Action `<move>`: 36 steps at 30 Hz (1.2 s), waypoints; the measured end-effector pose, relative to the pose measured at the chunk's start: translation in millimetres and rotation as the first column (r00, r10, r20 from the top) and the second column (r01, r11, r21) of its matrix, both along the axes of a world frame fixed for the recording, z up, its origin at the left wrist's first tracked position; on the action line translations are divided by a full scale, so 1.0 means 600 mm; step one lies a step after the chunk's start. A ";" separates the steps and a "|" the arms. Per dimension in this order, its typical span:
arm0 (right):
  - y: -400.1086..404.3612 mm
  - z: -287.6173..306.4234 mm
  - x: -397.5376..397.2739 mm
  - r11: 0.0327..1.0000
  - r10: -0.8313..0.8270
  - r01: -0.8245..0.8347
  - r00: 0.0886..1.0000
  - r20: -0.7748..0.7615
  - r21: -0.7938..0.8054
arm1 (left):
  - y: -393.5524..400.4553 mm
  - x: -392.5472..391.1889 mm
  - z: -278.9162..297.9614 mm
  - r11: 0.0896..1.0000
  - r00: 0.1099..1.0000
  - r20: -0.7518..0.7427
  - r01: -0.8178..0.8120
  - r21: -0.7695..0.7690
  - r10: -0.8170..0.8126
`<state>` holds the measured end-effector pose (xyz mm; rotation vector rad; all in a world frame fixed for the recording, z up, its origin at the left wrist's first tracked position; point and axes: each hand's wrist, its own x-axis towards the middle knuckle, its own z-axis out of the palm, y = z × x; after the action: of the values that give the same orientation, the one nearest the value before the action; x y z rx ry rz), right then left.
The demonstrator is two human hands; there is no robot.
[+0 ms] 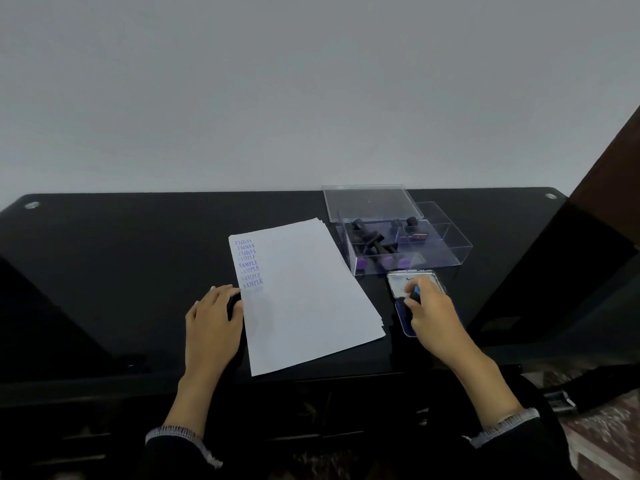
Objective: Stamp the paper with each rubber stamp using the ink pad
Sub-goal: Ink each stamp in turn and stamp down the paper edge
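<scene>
Down at the near right of the black glossy desk [121,271], the right hand [433,306] curls its fingers round a small dark rubber stamp [414,295], a tight grip with the thumb side towards the paper; the stamp's base sits over the open blue ink pad [403,317], though whether it actually touches the ink is hard to tell, since the hand covers most of the pad. The pad's raised lid [401,282] shows a white label just beyond the knuckles.

The left hand [213,313] rests on the desk at the left edge of the white paper stack [304,289], fingers loosely bent, fingertips touching the sheet's margin; something dark seems to lie under the fingers, but I cannot make it out. The top sheet carries a column of purple "SAMPLE" prints [249,265] along its left side.

Just beyond the ink pad stands a clear plastic compartment box [457,247] holding several black-handled stamps with purple bases [370,244], its transparent lid [370,200] lying behind it.
</scene>
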<state>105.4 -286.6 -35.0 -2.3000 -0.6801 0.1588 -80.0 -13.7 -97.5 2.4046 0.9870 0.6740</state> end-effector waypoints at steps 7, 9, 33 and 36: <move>0.133 0.010 -0.065 0.867 0.057 0.064 0.972 -0.226 0.494 | 0.009 0.000 0.017 1.000 0.997 -0.072 0.000 0.023 0.001; 0.171 0.004 -0.074 0.837 0.069 0.065 0.972 -0.223 0.544 | 0.020 -0.001 0.025 0.999 0.991 -0.135 0.023 0.040 -0.018; 0.347 -0.080 -0.120 0.897 0.318 -0.348 0.936 0.150 0.272 | 0.061 -0.011 0.002 0.996 0.996 -0.034 0.086 0.013 -0.085; 0.349 -0.087 -0.117 0.898 0.308 -0.347 0.935 0.175 0.271 | 0.060 -0.011 0.003 0.996 0.996 -0.030 0.088 0.004 -0.088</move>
<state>34.9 -77.3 -87.1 -1.9043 -1.0825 0.0586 -86.9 22.5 -95.4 2.4537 0.8857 0.6121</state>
